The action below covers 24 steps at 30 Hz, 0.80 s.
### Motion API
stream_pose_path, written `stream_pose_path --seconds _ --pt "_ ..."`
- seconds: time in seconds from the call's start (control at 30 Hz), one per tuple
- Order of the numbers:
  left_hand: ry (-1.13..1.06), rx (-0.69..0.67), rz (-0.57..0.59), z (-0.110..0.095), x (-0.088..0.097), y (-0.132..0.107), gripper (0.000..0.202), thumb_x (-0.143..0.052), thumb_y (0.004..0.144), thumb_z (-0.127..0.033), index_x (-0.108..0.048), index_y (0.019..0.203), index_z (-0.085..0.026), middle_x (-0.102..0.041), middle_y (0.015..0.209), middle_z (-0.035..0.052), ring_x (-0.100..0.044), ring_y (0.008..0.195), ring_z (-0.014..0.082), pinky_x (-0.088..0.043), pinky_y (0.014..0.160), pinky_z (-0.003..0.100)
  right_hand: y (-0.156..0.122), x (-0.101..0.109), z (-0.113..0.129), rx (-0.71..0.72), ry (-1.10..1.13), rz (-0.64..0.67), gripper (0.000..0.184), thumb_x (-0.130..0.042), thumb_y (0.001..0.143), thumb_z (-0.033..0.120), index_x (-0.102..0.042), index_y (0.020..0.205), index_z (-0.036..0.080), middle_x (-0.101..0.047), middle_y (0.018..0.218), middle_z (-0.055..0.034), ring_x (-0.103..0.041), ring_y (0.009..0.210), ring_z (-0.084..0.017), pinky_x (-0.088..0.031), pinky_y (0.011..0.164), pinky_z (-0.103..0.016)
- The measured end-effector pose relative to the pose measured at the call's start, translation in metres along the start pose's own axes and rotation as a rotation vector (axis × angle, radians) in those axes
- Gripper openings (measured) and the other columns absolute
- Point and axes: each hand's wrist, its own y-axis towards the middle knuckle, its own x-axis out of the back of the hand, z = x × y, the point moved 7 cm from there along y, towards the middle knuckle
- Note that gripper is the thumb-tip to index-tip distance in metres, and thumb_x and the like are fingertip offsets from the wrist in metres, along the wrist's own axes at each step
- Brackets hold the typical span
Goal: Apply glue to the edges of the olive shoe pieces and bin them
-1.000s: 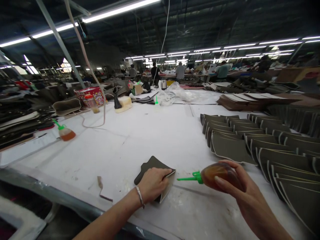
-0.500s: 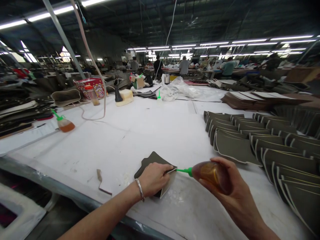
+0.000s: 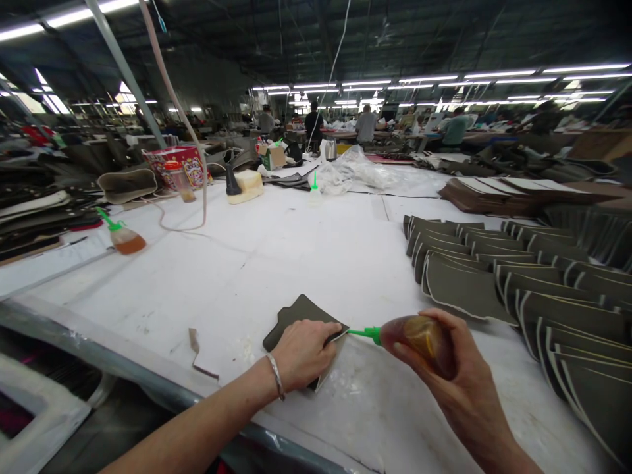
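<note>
My left hand [image 3: 303, 352], a bracelet at its wrist, presses on an olive-grey leather piece [image 3: 296, 313] near the table's front edge. The fingers are curled over the piece, the index finger lying along its pale-edged right corner; the thumb is mostly hidden. My right hand [image 3: 461, 368] is wrapped round a squeeze bottle [image 3: 419, 339] of amber liquid, tilted onto its side. Its thin green nozzle [image 3: 364, 332] points left, the tip at the corner of the leather piece beside my left index finger.
Rows of overlapping similar pieces [image 3: 459, 286] lie at the right. A second squeeze bottle [image 3: 129, 241] stands at the left, near a hanging hose [image 3: 204, 191]. A thin scrap strip [image 3: 195, 349] lies near the front edge. Plastic film [image 3: 353, 172] and a brown stack [image 3: 474, 197] sit farther back.
The view has shifted slightly. Both hands keep their hold, and the nozzle tip stays at the leather piece's corner, with hardly any movement along it.
</note>
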Motion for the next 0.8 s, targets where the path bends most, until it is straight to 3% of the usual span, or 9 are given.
stream_pose_path --seconds 0.17,0.37,0.57,0.8 --pt "0.011 0.023 0.025 -0.001 -0.002 -0.001 0.045 -0.040 0.086 -0.019 -0.058 0.126 -0.029 -0.067 0.119 0.0021 -0.062 0.107 0.0227 -0.045 0.094 0.034 -0.004 -0.004 -0.002 -0.084 0.065 0.061 0.052 -0.069 0.076 0.058 -0.048 0.114 0.030 -0.059 0.100 -0.0011 -0.059 0.086 -0.025 -0.046 0.078 -0.040" --pt "0.035 0.035 0.031 -0.003 -0.002 -0.002 0.044 -0.040 0.086 -0.020 -0.059 0.125 -0.029 -0.069 0.113 0.0025 -0.063 0.105 0.0231 -0.047 0.092 0.035 0.000 0.002 -0.003 -0.060 0.043 -0.025 0.051 -0.070 0.075 0.058 -0.051 0.112 0.028 -0.059 0.097 -0.0013 -0.058 0.084 -0.025 -0.046 0.077 -0.040" --pt "0.022 0.029 0.009 -0.001 -0.002 -0.002 0.044 -0.040 0.087 -0.021 -0.058 0.126 -0.028 -0.068 0.116 0.0031 -0.063 0.106 0.0238 -0.047 0.092 0.036 -0.008 -0.007 -0.006 -0.108 0.113 0.103 0.048 -0.069 0.077 0.055 -0.050 0.112 0.029 -0.060 0.094 0.0011 -0.059 0.082 -0.022 -0.047 0.074 -0.034" --pt "-0.004 0.007 0.005 -0.001 -0.001 -0.004 0.044 -0.039 0.088 -0.021 -0.056 0.128 -0.027 -0.067 0.118 0.0038 -0.062 0.108 0.0236 -0.046 0.094 0.036 -0.012 -0.005 -0.014 -0.155 0.156 0.044 0.051 -0.070 0.076 0.056 -0.049 0.113 0.028 -0.059 0.098 -0.0001 -0.058 0.086 -0.023 -0.046 0.078 -0.036"
